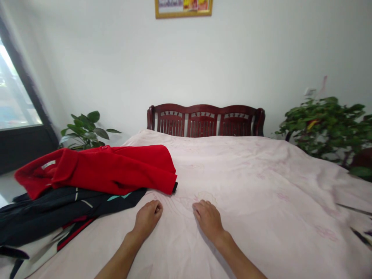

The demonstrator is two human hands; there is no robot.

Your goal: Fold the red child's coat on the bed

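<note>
Head view: red coat [107,170] lies crosswise, collar [65,166] left.

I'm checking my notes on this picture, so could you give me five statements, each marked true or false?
1. The red coat lies over dark clothing. True.
2. The left hand grips the red coat. False: the left hand is apart from it, with nothing visible in its grasp.
3. The right hand is over the pale pink cloth. True.
4. The framed picture hangs below the wooden backrest. False: the framed picture is above the wooden backrest.
5. The wall is white. True.
</note>
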